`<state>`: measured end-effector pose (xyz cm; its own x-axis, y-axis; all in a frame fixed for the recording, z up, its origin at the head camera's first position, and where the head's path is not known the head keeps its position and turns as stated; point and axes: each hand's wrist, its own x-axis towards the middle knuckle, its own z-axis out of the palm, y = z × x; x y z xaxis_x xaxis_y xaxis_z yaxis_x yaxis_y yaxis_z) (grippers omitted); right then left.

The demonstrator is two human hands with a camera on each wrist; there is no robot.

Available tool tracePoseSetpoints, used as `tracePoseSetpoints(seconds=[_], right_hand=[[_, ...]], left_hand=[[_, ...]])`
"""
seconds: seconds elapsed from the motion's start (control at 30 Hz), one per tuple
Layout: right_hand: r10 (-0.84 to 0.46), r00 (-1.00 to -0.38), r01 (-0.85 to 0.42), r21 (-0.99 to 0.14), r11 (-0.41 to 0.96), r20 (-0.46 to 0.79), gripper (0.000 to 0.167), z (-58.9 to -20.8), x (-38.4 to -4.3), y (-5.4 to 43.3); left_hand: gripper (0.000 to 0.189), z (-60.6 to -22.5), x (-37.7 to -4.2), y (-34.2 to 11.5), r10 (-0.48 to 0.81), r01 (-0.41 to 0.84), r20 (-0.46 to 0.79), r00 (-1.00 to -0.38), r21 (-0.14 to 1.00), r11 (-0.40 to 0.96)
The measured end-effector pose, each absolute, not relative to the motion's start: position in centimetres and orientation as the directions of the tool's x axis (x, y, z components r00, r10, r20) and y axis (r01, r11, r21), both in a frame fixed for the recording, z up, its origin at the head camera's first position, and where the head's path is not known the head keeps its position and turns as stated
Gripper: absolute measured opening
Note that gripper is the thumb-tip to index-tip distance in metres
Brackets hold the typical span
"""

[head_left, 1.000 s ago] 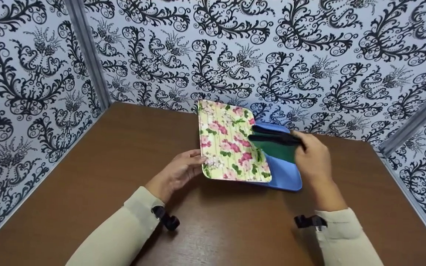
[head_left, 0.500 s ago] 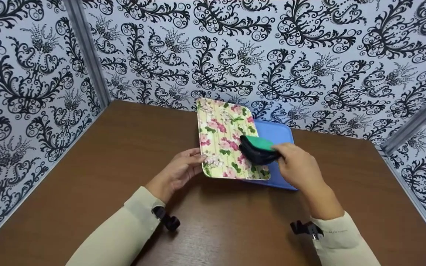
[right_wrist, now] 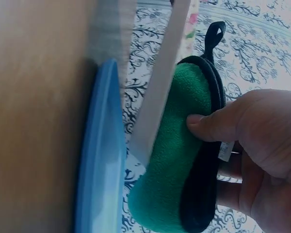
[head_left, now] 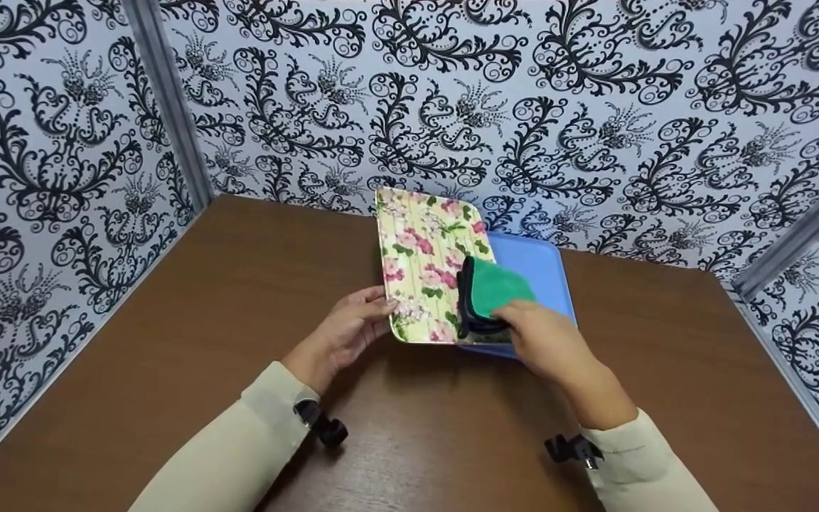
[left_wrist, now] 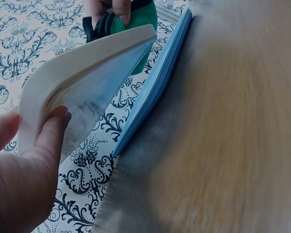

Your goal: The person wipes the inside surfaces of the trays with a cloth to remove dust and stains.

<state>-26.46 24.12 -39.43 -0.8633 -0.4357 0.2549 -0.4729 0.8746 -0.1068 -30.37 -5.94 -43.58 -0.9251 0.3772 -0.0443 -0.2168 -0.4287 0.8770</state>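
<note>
My left hand (head_left: 349,323) pinches the lower left edge of a floral tray (head_left: 409,245), holding it tilted above the table. In the left wrist view, the thumb of that hand lies on the tray's pale underside (left_wrist: 94,104). My right hand (head_left: 548,338) grips a folded green cloth (head_left: 498,284) with black edging, over the lower right part of the tray's flowered face. A black loop (right_wrist: 214,36) sticks out from the cloth in the right wrist view. Behind and below the floral tray is a blue tray (head_left: 541,267), partly hidden by it.
The brown wooden table (head_left: 253,270) stretches around both hands. Patterned black-and-white walls (head_left: 296,107) enclose its back and sides, with a grey strip (head_left: 171,107) at the left corner. Each wrist wears a small black camera mount (head_left: 320,423).
My right hand has moved left and down with the cloth, which has turned its green side up over the floral tray. The left hand has hardly moved.
</note>
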Motion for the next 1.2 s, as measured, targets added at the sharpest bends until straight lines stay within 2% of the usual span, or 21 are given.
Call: tracePoseSetpoints(seconds=[0.2, 0.57, 1.0, 1.2], right_hand=[[-0.444, -0.851, -0.484, -0.09, 0.871, 0.282, 0.028, -40.5, -26.4, 23.1], [-0.511, -0.753, -0.558, 0.009, 0.83, 0.415, 0.033, -41.5, -26.3, 21.5], [-0.53, -0.691, -0.599, 0.022, 0.801, 0.492, 0.036, -42.2, -26.0, 19.6], [-0.548, -0.637, -0.629, 0.045, 0.776, 0.543, 0.035, -42.6, -26.0, 18.8]], left_hand=[[0.05, -43.8, -30.3, -5.7, 0.372, -0.223, -0.056, -0.927, 0.878, -0.423], [0.049, -43.9, -30.3, -5.4, 0.367, -0.234, -0.063, -0.928, 0.866, -0.443], [0.051, -43.8, -30.0, -5.0, 0.326, -0.223, -0.077, -0.942, 0.87, -0.439], [0.052, -43.7, -29.8, -4.8, 0.323, -0.219, -0.075, -0.943, 0.872, -0.439]])
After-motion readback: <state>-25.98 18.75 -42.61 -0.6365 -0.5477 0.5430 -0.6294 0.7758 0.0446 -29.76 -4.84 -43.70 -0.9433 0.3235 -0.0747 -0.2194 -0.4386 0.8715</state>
